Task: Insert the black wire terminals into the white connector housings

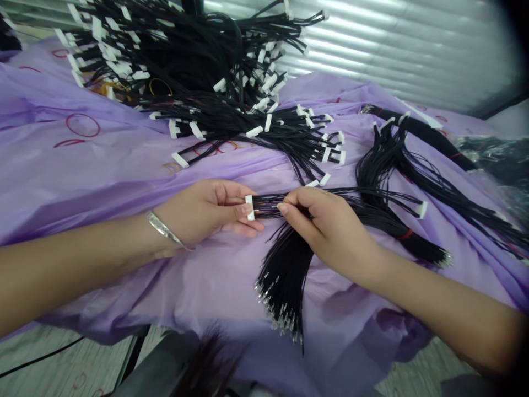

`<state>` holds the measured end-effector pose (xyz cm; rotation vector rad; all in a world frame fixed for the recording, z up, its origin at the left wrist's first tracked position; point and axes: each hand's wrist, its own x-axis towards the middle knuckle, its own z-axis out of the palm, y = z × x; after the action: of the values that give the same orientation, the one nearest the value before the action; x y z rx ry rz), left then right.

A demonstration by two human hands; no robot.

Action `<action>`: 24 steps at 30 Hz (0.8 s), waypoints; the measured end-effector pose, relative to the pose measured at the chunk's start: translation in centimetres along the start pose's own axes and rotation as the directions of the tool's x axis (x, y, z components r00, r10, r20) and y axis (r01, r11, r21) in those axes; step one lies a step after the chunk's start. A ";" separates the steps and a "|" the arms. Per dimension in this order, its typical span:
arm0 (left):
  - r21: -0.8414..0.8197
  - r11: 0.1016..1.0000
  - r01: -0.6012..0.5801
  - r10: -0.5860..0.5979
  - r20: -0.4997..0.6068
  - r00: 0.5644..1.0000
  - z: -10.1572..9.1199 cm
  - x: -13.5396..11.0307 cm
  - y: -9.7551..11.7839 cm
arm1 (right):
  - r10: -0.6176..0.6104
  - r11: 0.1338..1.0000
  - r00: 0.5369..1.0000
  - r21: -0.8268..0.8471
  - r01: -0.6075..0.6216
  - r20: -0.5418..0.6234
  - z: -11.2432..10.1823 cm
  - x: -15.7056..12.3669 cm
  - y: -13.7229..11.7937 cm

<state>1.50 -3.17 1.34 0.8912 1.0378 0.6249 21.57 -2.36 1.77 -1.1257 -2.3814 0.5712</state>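
Observation:
My left hand [231, 209], with a silver bracelet on its wrist, pinches a white connector housing [250, 207] between thumb and fingers. Black wires run from that housing to the right, beneath my right hand [316, 218], toward another white connector [421, 209]. The thumb and forefinger of my right hand pinch a thin wire whose metal tip points at the housing, a short gap away. Below this hand a bundle of black wires [289, 270] fans out with bare metal terminals at its end. Its other end, tied with a red band [407, 234], lies to the right.
A large heap of black wire harnesses [194, 55] with white connectors lies at the back left, a smaller pile [256, 127] before it. More black wires [384, 160] lie on the right. Red rubber bands [82, 125] are scattered on the purple cloth [124, 160].

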 end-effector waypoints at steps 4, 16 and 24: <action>-0.008 1.000 0.011 -0.011 0.004 1.000 0.1 -0.1 0.1 | -0.003 1.000 1.000 0.012 0.003 -0.004 -0.1 0.1 0.0; 0.022 1.000 -0.007 0.006 0.065 0.998 0.0 -0.1 0.0 | -0.155 0.986 0.987 0.054 0.157 -0.040 0.1 0.1 0.0; -0.027 0.999 -0.034 0.036 0.057 0.998 0.0 -0.1 -0.1 | -0.255 0.967 0.956 -0.029 0.254 -0.146 -2.0 -0.5 -0.6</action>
<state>1.50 -3.27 1.33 0.9011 0.9622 0.6376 22.60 -2.82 3.65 -0.8152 -2.3509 0.3741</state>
